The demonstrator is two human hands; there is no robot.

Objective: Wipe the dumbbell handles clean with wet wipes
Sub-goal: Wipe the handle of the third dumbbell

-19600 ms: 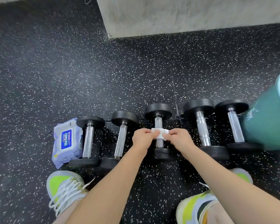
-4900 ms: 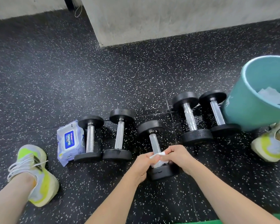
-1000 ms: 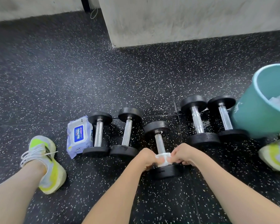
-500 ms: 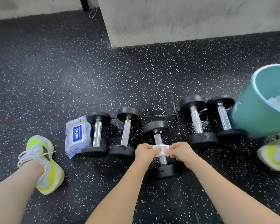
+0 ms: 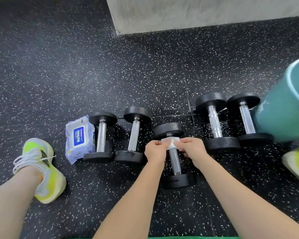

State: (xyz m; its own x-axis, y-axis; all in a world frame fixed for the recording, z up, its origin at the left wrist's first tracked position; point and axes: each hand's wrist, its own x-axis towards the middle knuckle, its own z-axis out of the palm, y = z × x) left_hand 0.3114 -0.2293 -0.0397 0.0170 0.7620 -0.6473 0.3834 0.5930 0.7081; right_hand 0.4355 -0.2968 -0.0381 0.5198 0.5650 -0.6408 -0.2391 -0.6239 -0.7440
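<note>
Several black dumbbells with chrome handles lie in a row on the floor. The middle dumbbell (image 5: 175, 163) sits a little nearer to me than the others. A white wet wipe (image 5: 171, 143) is wrapped around the far end of its handle, close to the far weight head. My left hand (image 5: 154, 150) pinches the wipe from the left and my right hand (image 5: 191, 149) pinches it from the right. The near part of the handle shows bare below my hands.
A blue-and-white pack of wet wipes (image 5: 79, 138) lies left of the leftmost dumbbell (image 5: 101, 135). A teal bucket (image 5: 283, 107) holding used wipes stands at the right, beside the rightmost dumbbell (image 5: 246, 118). My shoes (image 5: 41, 168) rest at both sides. A concrete wall base (image 5: 197, 12) runs behind.
Both hands with the wipe have slid along the middle handle, from its near end by the near weight head up to its far end. The view has shifted slightly.
</note>
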